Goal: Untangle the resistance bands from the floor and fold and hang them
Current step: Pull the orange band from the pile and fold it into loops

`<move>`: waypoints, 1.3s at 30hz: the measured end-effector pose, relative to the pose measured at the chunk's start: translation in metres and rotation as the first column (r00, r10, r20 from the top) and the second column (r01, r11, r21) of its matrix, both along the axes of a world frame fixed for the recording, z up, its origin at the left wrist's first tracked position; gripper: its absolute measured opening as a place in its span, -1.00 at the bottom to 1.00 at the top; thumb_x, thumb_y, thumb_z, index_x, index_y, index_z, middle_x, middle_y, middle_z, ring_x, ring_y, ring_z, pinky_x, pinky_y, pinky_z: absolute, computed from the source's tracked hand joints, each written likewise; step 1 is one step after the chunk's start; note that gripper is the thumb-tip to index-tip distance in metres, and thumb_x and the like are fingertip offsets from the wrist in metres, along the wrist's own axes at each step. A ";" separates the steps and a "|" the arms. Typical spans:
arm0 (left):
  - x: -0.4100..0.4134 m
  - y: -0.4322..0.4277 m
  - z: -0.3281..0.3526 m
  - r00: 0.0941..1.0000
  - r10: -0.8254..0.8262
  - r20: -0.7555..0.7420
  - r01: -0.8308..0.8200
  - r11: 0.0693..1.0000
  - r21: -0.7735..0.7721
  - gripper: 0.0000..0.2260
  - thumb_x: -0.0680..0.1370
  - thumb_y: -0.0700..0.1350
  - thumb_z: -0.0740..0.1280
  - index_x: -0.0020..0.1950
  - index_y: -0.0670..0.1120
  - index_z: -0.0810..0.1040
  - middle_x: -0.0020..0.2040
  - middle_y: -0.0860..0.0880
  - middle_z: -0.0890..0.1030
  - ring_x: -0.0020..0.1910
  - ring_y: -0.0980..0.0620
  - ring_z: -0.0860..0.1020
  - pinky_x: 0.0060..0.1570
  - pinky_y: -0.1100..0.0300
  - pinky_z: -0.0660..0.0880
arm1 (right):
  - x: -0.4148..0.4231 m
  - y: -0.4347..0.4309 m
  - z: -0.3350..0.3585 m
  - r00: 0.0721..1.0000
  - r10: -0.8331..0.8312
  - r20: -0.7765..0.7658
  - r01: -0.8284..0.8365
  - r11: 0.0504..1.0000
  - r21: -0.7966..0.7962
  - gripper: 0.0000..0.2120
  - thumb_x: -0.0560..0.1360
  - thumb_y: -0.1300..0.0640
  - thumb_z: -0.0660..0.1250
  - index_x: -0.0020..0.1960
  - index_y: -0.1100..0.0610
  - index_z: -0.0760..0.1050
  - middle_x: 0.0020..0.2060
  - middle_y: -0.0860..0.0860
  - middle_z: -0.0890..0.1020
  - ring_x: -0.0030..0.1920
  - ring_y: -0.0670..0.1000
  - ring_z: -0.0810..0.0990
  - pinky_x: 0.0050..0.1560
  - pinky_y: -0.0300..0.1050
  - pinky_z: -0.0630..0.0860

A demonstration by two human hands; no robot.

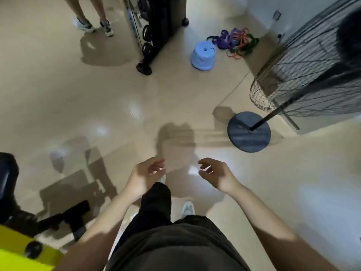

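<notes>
While the left hand [145, 173] and right hand [214, 173] hang loose and hold nothing, the resistance bands [235, 41] lie far off; pulling hard could tighten knots.

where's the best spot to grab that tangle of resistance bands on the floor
Probably the thin red loops trailing loose from the near edge of the resistance bands: they lie free of the heap, easy to pinch. Come from the near side, over open floor between the blue stool and the fan.

head-worn view, forward and down, floor [121, 90]
</notes>
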State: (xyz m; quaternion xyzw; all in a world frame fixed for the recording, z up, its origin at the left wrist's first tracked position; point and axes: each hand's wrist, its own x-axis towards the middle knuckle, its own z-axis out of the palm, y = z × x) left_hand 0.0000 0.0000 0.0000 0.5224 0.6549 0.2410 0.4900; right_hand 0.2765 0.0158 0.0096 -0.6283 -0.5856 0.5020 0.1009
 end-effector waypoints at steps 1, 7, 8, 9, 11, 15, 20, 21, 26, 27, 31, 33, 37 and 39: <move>-0.007 0.015 -0.002 1.000 0.013 0.000 -0.013 1.000 -0.003 -0.71 0.50 -0.16 0.48 0.11 0.19 0.62 -0.06 0.26 0.68 -0.07 0.17 0.64 0.01 0.34 0.52 | -0.004 0.018 -0.003 1.000 0.003 0.007 -0.004 1.000 0.025 -0.75 0.51 0.08 0.42 0.19 -0.02 0.59 -0.04 -0.11 0.64 -0.13 -0.07 0.62 -0.09 -0.24 0.52; -0.051 0.130 -0.006 0.998 -0.021 0.058 0.023 0.999 -0.036 -0.70 0.52 -0.22 0.46 0.21 0.05 0.63 -0.01 0.07 0.70 -0.03 0.14 0.63 0.01 0.42 0.47 | -0.038 0.126 0.000 0.995 -0.037 0.095 0.034 0.999 0.032 -0.72 0.51 0.16 0.45 0.21 0.02 0.60 -0.08 -0.12 0.61 -0.23 -0.13 0.59 -0.04 -0.22 0.47; -0.057 0.151 -0.006 0.998 -0.040 0.053 0.042 0.998 -0.037 -0.70 0.52 -0.21 0.46 0.20 0.08 0.61 -0.01 0.09 0.69 -0.04 0.16 0.63 0.01 0.42 0.47 | -0.043 0.141 0.001 0.994 -0.036 0.101 0.032 0.999 0.036 -0.72 0.51 0.16 0.45 0.21 0.02 0.60 -0.07 -0.10 0.62 -0.23 -0.10 0.60 -0.04 -0.21 0.49; -0.063 0.172 -0.008 0.997 -0.060 0.050 0.062 0.997 -0.038 -0.69 0.52 -0.20 0.46 0.18 0.12 0.60 -0.02 0.11 0.69 -0.04 0.17 0.63 0.01 0.39 0.48 | -0.047 0.157 0.003 0.994 -0.046 0.101 0.042 0.998 0.045 -0.73 0.51 0.16 0.45 0.21 0.02 0.60 -0.06 -0.07 0.62 -0.22 -0.06 0.62 -0.05 -0.21 0.50; -0.072 0.220 -0.007 0.992 -0.122 0.042 0.124 0.992 -0.031 -0.68 0.51 -0.19 0.46 0.16 0.17 0.58 -0.01 0.13 0.68 -0.04 0.16 0.63 0.03 0.31 0.51 | -0.056 0.193 0.007 0.992 -0.077 0.097 0.070 0.995 0.072 -0.73 0.51 0.17 0.46 0.20 0.02 0.60 -0.06 -0.05 0.62 -0.22 -0.02 0.62 -0.05 -0.20 0.51; -0.076 0.314 0.000 0.983 -0.183 0.031 0.183 0.983 -0.004 -0.70 0.51 -0.17 0.47 0.16 0.14 0.60 -0.01 0.14 0.68 -0.06 0.21 0.63 0.00 0.35 0.48 | -0.065 0.258 0.005 0.988 -0.137 0.064 0.134 0.990 0.053 -0.73 0.51 0.21 0.44 0.20 0.05 0.60 -0.06 -0.02 0.60 -0.25 -0.09 0.58 -0.06 -0.22 0.50; -0.065 0.434 -0.002 0.970 -0.243 -0.003 0.243 0.970 -0.015 -0.70 0.50 -0.14 0.48 0.21 0.09 0.63 0.00 0.17 0.69 -0.04 0.23 0.62 0.05 0.30 0.49 | -0.060 0.356 -0.008 0.980 -0.197 0.026 0.197 0.980 0.015 -0.73 0.52 0.17 0.44 0.21 0.03 0.59 -0.04 -0.04 0.60 -0.24 -0.08 0.58 -0.09 -0.21 0.52; -0.060 0.457 -0.002 0.967 -0.254 -0.013 0.253 0.967 -0.019 -0.70 0.50 -0.13 0.48 0.21 0.09 0.63 0.00 0.17 0.69 -0.03 0.23 0.62 0.06 0.28 0.49 | -0.057 0.378 -0.012 0.976 -0.217 0.010 0.217 0.976 0.008 -0.73 0.53 0.16 0.44 0.22 0.03 0.58 -0.03 -0.04 0.61 -0.23 -0.09 0.58 -0.12 -0.26 0.50; -0.029 0.569 0.009 0.953 -0.301 -0.028 0.299 0.953 -0.036 -0.72 0.51 -0.10 0.47 0.20 0.10 0.63 0.02 0.15 0.69 -0.01 0.23 0.62 0.06 0.33 0.50 | -0.038 0.498 -0.020 0.968 -0.249 -0.012 0.249 0.968 -0.022 -0.73 0.53 0.08 0.43 0.22 -0.04 0.57 -0.03 -0.12 0.61 -0.17 -0.10 0.59 -0.13 -0.20 0.49; -0.023 0.590 0.012 0.947 -0.319 -0.032 0.318 0.947 -0.042 -0.72 0.52 -0.10 0.47 0.21 0.09 0.63 0.02 0.15 0.68 -0.01 0.24 0.62 0.04 0.37 0.49 | -0.034 0.520 -0.019 0.966 -0.257 -0.025 0.256 0.966 -0.031 -0.73 0.53 0.08 0.43 0.22 -0.05 0.56 -0.03 -0.12 0.60 -0.16 -0.10 0.58 -0.15 -0.19 0.47; -0.004 0.671 0.023 0.953 -0.303 -0.032 0.302 0.953 -0.019 -0.73 0.51 -0.11 0.47 0.20 0.09 0.63 0.01 0.13 0.69 0.00 0.21 0.62 0.01 0.42 0.46 | -0.015 0.602 -0.006 0.954 -0.298 -0.039 0.298 0.955 -0.013 -0.75 0.53 0.09 0.43 0.19 -0.05 0.57 -0.03 -0.10 0.61 -0.15 -0.04 0.59 -0.10 -0.13 0.51; 0.000 0.707 0.021 0.957 -0.289 -0.024 0.289 0.957 -0.017 -0.73 0.51 -0.14 0.47 0.17 0.13 0.62 0.00 0.13 0.69 -0.01 0.20 0.63 0.02 0.38 0.49 | -0.004 0.639 -0.002 0.952 -0.307 -0.018 0.307 0.952 -0.016 -0.76 0.54 0.08 0.41 0.20 -0.05 0.56 -0.02 -0.10 0.61 -0.14 -0.03 0.61 -0.10 -0.13 0.53; 0.011 0.778 0.005 0.951 -0.308 -0.020 0.306 0.950 -0.055 -0.72 0.52 -0.13 0.45 0.22 0.08 0.63 0.01 0.14 0.69 0.01 0.20 0.63 0.11 0.21 0.55 | 0.023 0.708 -0.006 0.950 -0.310 0.043 0.312 0.950 -0.029 -0.75 0.55 0.05 0.40 0.23 -0.03 0.56 0.02 -0.08 0.64 -0.13 -0.10 0.62 -0.16 -0.26 0.48; 0.020 0.819 -0.004 0.951 -0.309 0.014 0.309 0.948 -0.072 -0.71 0.51 -0.11 0.46 0.22 0.07 0.64 0.02 0.13 0.69 0.03 0.19 0.64 0.14 0.15 0.56 | 0.033 0.744 -0.011 0.938 -0.345 0.046 0.346 0.938 -0.032 -0.73 0.54 0.06 0.42 0.23 0.01 0.58 0.01 -0.04 0.66 -0.14 -0.07 0.63 -0.13 -0.24 0.49</move>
